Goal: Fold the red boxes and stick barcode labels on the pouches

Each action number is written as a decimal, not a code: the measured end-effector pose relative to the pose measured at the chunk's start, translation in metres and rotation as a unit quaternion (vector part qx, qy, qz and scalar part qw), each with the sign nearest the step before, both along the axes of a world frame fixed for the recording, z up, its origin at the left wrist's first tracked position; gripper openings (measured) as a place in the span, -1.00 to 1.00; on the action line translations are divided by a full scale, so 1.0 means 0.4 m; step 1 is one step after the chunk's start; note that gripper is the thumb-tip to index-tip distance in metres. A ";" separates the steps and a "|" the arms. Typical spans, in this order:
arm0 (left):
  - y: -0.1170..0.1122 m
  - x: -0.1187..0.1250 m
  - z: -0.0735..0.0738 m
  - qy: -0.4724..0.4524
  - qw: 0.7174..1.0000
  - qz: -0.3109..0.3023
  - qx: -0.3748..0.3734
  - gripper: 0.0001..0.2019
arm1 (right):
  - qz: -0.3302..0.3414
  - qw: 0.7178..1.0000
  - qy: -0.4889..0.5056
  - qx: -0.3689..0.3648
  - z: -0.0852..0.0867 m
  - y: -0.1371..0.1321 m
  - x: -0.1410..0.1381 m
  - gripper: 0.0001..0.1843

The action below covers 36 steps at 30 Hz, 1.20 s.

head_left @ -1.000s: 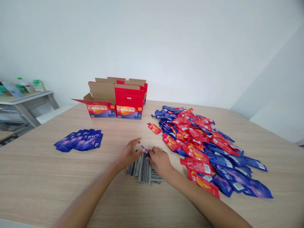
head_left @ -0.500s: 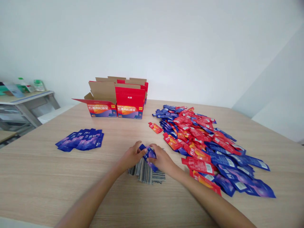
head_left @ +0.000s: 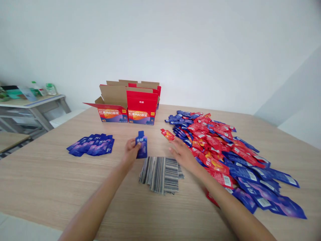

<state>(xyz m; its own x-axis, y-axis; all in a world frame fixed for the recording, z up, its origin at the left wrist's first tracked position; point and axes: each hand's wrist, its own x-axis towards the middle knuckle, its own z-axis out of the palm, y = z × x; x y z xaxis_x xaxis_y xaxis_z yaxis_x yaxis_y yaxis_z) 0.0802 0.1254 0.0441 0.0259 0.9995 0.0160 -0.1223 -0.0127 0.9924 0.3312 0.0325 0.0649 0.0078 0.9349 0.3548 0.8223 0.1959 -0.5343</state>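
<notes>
1. Since half a second ago, our left hand (head_left: 130,152) has carried the blue pouch (head_left: 141,145) leftward off the striped cloth (head_left: 160,174), while our right hand (head_left: 184,152) has let go of it and moved right.
2. Our left fingers are narrow, pinching that pouch with the thumb across its front; it stands roughly upright, spout end up, its printed face towards us.
3. Our right fingers are loosely spread and hold nothing that we can see. They reach to the lower end of a single red pouch (head_left: 167,134); whether they touch it, we cannot tell.
4. The cloth lies between our two sets of fingers, nearer to us than either.
5. To the right of our right fingers spreads a mixed heap of red and blue pouches (head_left: 215,147), partly behind our forearm.
6. Left of our left fingers, a fan of blue pouches (head_left: 91,145) lies overlapping on the table (head_left: 120,214).
7. Well beyond our left fingers stand printed boxes (head_left: 141,113), the front left one with its flaps open.
</notes>
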 end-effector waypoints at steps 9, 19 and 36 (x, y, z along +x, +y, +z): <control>0.121 -0.257 0.019 0.595 0.772 0.203 0.091 -0.60 | -0.140 0.933 -0.287 -0.165 -0.055 0.043 0.254 -0.46; 0.118 -0.247 -0.018 0.601 0.711 0.271 0.246 -0.56 | -0.247 0.912 -0.272 -0.184 -0.028 0.050 0.233 -0.56; -0.082 0.034 -0.032 0.527 0.685 -0.382 0.328 -0.06 | -0.265 0.911 -0.296 -0.109 0.063 0.043 0.201 -0.57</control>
